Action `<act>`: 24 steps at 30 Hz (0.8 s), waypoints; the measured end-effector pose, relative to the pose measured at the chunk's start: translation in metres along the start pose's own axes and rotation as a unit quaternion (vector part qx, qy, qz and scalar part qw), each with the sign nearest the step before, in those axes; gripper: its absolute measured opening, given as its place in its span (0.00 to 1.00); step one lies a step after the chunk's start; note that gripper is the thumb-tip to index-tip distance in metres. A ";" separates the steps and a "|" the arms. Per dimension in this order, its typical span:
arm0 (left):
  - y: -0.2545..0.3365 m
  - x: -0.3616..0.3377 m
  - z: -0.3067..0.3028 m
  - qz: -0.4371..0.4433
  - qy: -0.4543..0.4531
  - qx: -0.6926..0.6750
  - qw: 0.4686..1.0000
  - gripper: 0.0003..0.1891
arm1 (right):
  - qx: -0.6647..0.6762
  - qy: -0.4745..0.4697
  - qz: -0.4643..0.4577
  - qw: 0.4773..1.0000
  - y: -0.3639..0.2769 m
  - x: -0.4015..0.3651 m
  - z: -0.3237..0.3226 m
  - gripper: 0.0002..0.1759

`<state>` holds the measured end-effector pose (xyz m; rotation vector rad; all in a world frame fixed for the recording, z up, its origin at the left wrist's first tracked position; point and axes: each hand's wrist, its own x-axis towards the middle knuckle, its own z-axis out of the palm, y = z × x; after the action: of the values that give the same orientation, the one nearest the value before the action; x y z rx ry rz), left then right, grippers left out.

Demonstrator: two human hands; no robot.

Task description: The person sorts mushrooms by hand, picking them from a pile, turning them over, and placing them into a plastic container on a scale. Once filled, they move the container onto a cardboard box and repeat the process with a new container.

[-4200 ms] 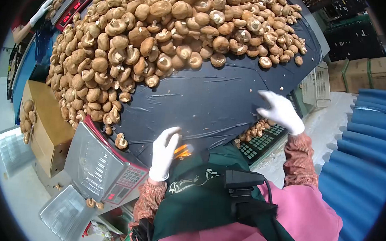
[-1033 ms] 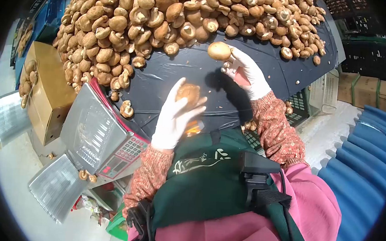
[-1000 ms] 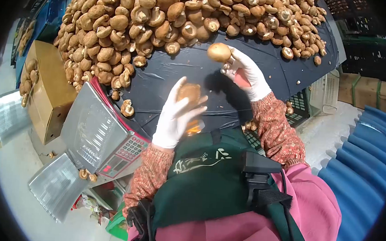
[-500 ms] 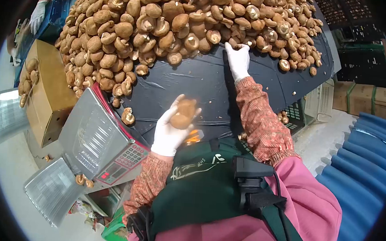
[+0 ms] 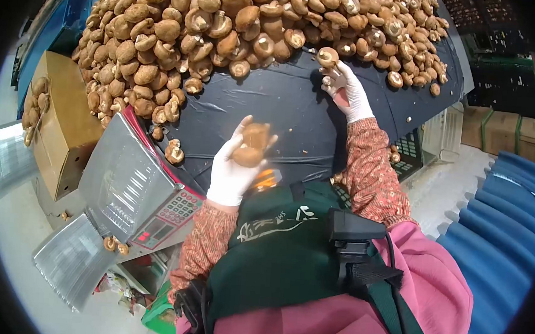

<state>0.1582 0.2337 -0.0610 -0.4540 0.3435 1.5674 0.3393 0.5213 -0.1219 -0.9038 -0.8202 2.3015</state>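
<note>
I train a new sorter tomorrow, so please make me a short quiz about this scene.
1. True or false: the left hand is empty.
2. What does the right hand hold beside the mushroom pile? A) a knife B) a single shiitake C) a tray
3. Which device stands to the left of the left hand?
Key: 1. False, it holds a brown shiitake. 2. B. 3. The weighing scale.
</note>
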 end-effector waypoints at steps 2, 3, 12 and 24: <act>-0.003 0.001 -0.001 -0.014 -0.010 0.008 1.000 0.27 | 0.077 -0.042 0.034 0.996 0.002 -0.018 0.004 0.26; -0.004 0.002 -0.001 -0.020 -0.017 0.019 0.999 0.27 | 0.073 -0.033 0.035 0.996 0.005 -0.023 0.006 0.32; -0.008 -0.003 0.009 -0.028 -0.062 0.053 0.996 0.27 | 0.011 -0.148 0.018 0.989 0.010 -0.066 0.090 0.36; 0.001 -0.023 0.023 0.038 -0.007 0.210 0.977 0.28 | -0.107 -0.195 0.071 0.972 0.012 -0.073 0.128 0.31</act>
<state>0.1561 0.2245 -0.0301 -0.1022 0.6705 1.5193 0.2890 0.4217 -0.0250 -0.6176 -1.2236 2.5974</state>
